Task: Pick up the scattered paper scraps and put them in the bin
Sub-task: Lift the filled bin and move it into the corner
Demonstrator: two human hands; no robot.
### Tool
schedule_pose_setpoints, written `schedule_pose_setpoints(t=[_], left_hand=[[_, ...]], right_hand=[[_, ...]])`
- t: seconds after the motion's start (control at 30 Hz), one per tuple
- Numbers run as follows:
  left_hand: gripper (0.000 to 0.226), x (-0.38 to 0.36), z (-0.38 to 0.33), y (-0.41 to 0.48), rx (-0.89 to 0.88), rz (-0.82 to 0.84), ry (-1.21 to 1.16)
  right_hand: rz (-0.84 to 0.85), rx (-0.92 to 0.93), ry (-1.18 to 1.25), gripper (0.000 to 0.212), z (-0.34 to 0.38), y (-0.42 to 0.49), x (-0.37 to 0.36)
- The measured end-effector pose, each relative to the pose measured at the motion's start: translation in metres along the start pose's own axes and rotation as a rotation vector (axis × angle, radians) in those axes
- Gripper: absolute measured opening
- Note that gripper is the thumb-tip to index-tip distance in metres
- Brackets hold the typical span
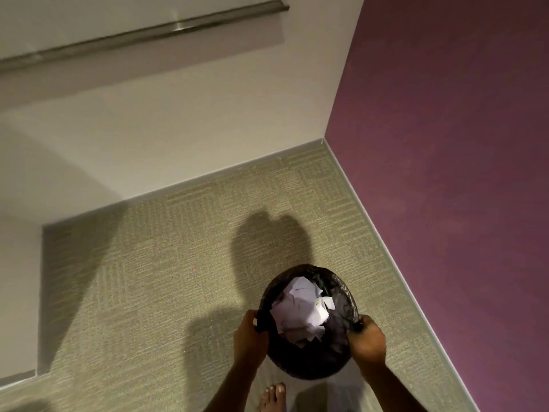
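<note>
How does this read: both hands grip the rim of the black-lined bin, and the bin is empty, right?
Not quite. The bin is not empty: the head view shows white paper scraps piled inside it. The rest stands: the left hand and right hand both grip its rim.

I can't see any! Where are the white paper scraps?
Head view, lower right of centre: the white paper scraps lie inside the round black bin held between the left hand and right hand.

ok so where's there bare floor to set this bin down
Bare carpet runs ahead and left of the bin to the white wall, and into the corner by the purple wall. Crowded near you: left hand and right hand grip the rim, bare foot below.
</note>
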State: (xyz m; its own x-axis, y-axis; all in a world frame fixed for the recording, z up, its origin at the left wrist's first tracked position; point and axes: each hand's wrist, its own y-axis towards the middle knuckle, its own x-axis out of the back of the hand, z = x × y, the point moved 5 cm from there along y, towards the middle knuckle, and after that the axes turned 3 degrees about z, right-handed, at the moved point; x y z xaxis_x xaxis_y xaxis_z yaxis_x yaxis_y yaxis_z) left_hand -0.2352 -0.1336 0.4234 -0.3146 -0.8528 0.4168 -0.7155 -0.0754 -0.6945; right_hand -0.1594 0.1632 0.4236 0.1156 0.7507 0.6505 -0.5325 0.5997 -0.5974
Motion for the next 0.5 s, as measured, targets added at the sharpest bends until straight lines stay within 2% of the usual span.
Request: schedule_pose_setpoints(t=[0.3,0.5], left_hand=[[0.026,0.023,-0.106,0.022,-0.078,0.021,-0.087],[0.03,0.015,-0.19,0.085,-0.1,0.038,-0.129]], right_hand=[[-0.047,0.003,0.046,0.007,0.09,0.036,0.053],[-0.062,0.028,0.121,0.02,0.153,0.106,0.081]])
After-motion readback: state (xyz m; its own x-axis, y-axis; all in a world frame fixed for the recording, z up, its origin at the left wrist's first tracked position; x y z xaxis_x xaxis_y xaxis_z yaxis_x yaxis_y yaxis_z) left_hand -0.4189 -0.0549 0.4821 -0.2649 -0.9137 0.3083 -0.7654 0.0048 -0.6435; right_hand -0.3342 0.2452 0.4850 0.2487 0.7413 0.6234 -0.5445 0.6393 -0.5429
